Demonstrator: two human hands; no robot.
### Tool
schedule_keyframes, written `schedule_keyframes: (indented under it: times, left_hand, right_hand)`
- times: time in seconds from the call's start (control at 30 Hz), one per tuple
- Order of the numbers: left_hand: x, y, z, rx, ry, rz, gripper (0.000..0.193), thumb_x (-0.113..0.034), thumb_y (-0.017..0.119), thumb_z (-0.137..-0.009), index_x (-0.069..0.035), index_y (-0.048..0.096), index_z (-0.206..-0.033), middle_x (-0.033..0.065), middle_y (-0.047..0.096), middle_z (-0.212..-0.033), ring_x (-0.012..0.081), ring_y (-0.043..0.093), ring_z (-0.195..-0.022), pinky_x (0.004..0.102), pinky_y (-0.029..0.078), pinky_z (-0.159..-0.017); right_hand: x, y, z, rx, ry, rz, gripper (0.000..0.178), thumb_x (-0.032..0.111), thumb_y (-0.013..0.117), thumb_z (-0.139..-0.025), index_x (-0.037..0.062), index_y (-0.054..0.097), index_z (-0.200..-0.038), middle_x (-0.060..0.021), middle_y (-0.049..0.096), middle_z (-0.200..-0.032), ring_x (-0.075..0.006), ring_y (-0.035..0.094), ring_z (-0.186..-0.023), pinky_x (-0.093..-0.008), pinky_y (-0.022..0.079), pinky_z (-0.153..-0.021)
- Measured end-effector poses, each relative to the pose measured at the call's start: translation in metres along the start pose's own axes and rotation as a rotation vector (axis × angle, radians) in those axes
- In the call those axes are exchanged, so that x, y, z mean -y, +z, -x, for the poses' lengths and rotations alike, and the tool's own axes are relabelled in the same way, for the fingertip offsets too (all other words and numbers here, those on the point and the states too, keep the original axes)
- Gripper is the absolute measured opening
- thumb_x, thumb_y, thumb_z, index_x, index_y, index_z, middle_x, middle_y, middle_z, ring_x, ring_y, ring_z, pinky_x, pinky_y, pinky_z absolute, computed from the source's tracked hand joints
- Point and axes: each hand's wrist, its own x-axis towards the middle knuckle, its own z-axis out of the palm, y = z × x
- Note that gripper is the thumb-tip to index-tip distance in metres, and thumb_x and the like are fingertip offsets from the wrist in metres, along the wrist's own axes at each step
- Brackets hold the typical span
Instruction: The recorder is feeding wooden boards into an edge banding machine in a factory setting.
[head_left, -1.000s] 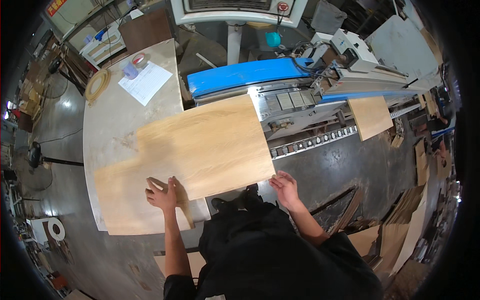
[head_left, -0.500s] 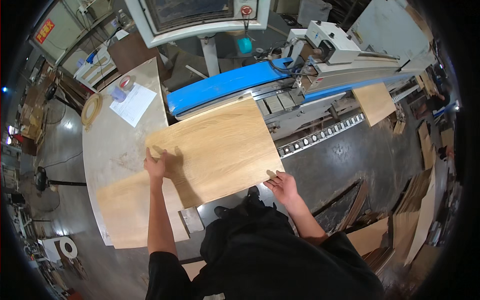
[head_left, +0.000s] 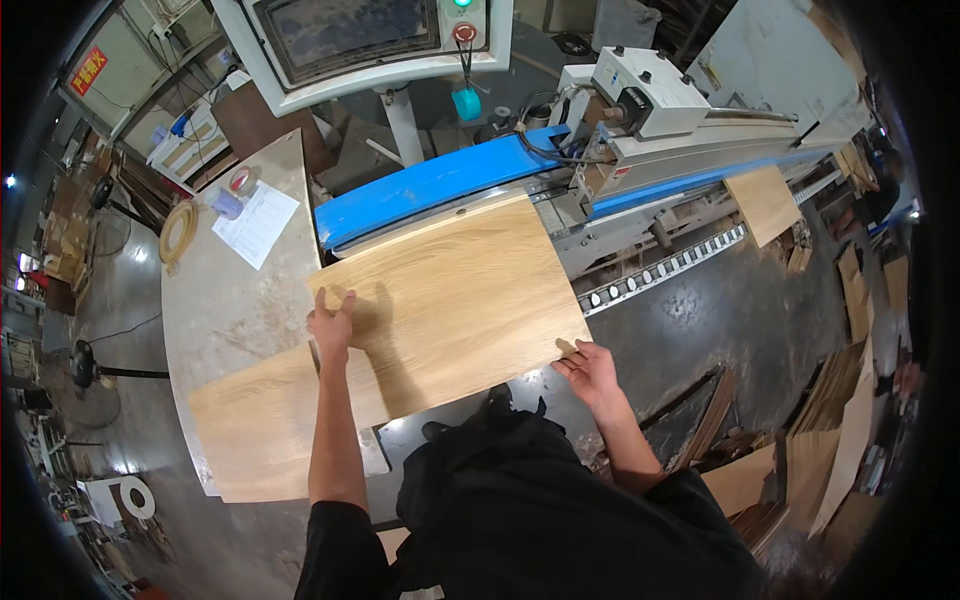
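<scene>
A rectangular wood-grain panel (head_left: 455, 305) lies in front of me, its far edge along the blue-covered rail of a machine. My left hand (head_left: 331, 322) rests at the panel's left end, thumb and forefinger spread apart on it. At the near right corner, my right hand (head_left: 588, 373) grips the edge, with some fingers hidden beneath. A second wood-grain panel (head_left: 255, 425) lies on the grey table (head_left: 260, 315) to the left, partly overlapped by the first panel's side.
The machine's blue cover (head_left: 430, 190) runs along the far side, with a roller track (head_left: 665, 268) to the right. Another panel (head_left: 763, 205) sits farther along it. A control screen (head_left: 360, 40) stands ahead. Paper (head_left: 255, 225) and tape (head_left: 242, 180) lie on the table.
The panel has shifted slightly right relative to the table and machine, with both hands moving along with it. The view has also tilted a little, showing more of the control screen.
</scene>
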Motion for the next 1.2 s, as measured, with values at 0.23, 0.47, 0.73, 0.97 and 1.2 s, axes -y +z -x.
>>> schedule_keyframes:
  times: [0.23, 0.47, 0.73, 0.97, 1.2]
  left_hand:
    - [-0.054, 0.071, 0.046, -0.077, 0.087, -0.129, 0.097, -0.063, 0.078, -0.078, -0.018, 0.043, -0.156, 0.0325, 0.037, -0.144, 0.0477, 0.034, -0.133, 0.0575, 0.032, -0.114]
    - [-0.119, 0.12, 0.081, -0.025, 0.063, -0.154, 0.102, -0.064, 0.078, -0.076, -0.015, 0.041, -0.157, 0.0351, 0.039, -0.139, 0.0486, 0.037, -0.128, 0.0558, 0.029, -0.114]
    - [-0.12, 0.115, 0.114, 0.153, 0.263, 0.213, 0.103, -0.05, 0.079, -0.083, -0.013, 0.026, -0.163, 0.0412, 0.018, -0.16, 0.0537, 0.017, -0.15, 0.062, 0.019, -0.121]
    - [0.064, -0.012, 0.109, -0.263, 0.4, 0.108, 0.08, -0.031, 0.075, -0.091, -0.005, 0.038, -0.157, 0.0339, 0.03, -0.161, 0.0519, 0.027, -0.149, 0.0564, 0.023, -0.122]
    - [0.345, -0.232, 0.108, -0.606, -0.06, -0.52, 0.075, -0.05, 0.063, -0.096, -0.006, 0.046, -0.154, 0.0412, 0.028, -0.157, 0.0564, 0.031, -0.144, 0.0604, 0.028, -0.117]
  right_hand:
    - [0.068, -0.036, -0.014, -0.017, -0.065, 0.041, 0.032, 0.017, 0.055, -0.099, -0.0021, 0.055, -0.125, -0.0189, 0.064, -0.123, -0.0329, 0.062, -0.114, -0.0498, 0.054, -0.097]
    - [0.135, -0.075, -0.031, -0.045, -0.077, 0.061, 0.044, 0.023, 0.049, -0.101, -0.0067, 0.05, -0.133, -0.0233, 0.06, -0.13, -0.0384, 0.06, -0.117, -0.0559, 0.058, -0.095]
    - [0.156, -0.114, -0.034, -0.084, -0.202, -0.175, 0.054, 0.031, 0.049, -0.104, -0.0136, 0.047, -0.135, -0.0253, 0.056, -0.132, -0.0399, 0.058, -0.121, -0.0508, 0.053, -0.107]
    - [-0.001, -0.083, 0.013, 0.137, -0.024, -0.031, 0.05, 0.03, 0.051, -0.105, -0.0139, 0.055, -0.127, -0.0302, 0.061, -0.132, -0.0417, 0.06, -0.126, -0.0491, 0.051, -0.109]
    - [-0.147, 0.065, 0.052, 0.333, 0.256, 0.45, 0.041, 0.017, 0.052, -0.105, -0.0151, 0.054, -0.13, -0.0318, 0.062, -0.132, -0.0421, 0.064, -0.122, -0.0502, 0.051, -0.109]
